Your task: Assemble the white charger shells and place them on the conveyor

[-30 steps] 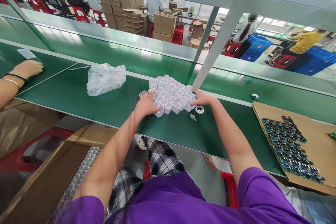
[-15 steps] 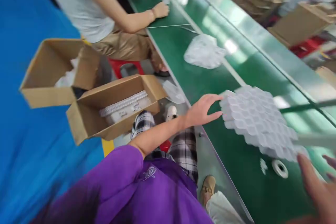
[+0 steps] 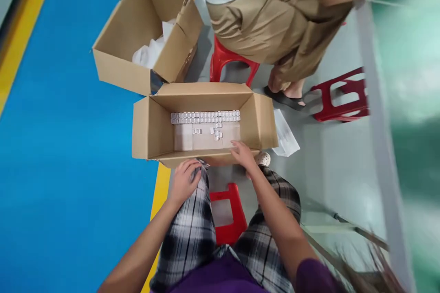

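A long open cardboard box [image 3: 206, 88] lies across in front of my knees. Along its far inner wall run two rows of small clear plastic pieces [image 3: 206, 117], and a few loose pieces [image 3: 217, 133] lie on its bottom. My right hand [image 3: 243, 155] is hooked over the box's near wall, fingers inside and what seems the thumb outside. My left hand [image 3: 185, 182] rests on my left knee against the near edge of the box, its fingers laid out and holding nothing.
Another open box [image 3: 120, 71] with white wrapping inside stands behind to the left. A seated person in tan trousers [image 3: 250, 32] is at the far side. Red stools [image 3: 343, 96], a clear plastic bag [image 3: 284, 135] and the green table's edge [image 3: 378, 100] are on the right.
The view has swung from the table down to the floor box. My left hand left the white honeycomb-like stack for my knee; my right hand went from the table to the box wall.
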The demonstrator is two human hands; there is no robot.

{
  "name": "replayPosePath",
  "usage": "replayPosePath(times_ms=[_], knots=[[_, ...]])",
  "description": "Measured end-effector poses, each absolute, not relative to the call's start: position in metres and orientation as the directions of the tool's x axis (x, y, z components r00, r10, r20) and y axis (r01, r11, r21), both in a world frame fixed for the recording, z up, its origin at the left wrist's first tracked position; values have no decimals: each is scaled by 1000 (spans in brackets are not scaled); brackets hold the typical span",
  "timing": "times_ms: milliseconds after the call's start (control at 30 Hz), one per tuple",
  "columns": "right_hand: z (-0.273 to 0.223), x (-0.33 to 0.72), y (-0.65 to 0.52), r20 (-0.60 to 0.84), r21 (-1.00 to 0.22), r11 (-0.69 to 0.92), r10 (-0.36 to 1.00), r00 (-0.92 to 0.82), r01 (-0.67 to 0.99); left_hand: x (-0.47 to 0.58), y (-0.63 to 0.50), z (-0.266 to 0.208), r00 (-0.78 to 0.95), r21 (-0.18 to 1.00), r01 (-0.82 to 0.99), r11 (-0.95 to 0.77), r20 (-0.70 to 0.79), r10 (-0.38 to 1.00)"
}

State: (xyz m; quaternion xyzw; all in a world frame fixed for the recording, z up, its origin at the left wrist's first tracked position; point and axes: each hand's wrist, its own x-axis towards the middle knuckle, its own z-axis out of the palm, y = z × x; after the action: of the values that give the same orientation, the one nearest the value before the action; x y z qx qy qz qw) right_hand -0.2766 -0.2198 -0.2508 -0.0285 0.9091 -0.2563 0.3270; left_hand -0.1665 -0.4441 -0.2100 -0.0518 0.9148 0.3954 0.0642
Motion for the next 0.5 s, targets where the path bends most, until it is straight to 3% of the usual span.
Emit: replayPosePath(times_ms=[100,300,400,500], knots=[[-325,-341,-246,-695,-420,904,-267,-667,76,-164,-451,-216,-983,685,-172,708,-170,-75],[-440,-382,-287,-821,-302,948,-206,-532,98,-164,-452,-211,-943,698,-322,640,-295,-154],[-472,-377,-299,-819,-332,930,-200,-538,160,-184,-457,-224,-896,685,-439,581,-379,-231],[-491,-373,-306,-764,-475,848,-265,-588,235,-235,-467,-265,-854,596,-494,633,-469,-225]])
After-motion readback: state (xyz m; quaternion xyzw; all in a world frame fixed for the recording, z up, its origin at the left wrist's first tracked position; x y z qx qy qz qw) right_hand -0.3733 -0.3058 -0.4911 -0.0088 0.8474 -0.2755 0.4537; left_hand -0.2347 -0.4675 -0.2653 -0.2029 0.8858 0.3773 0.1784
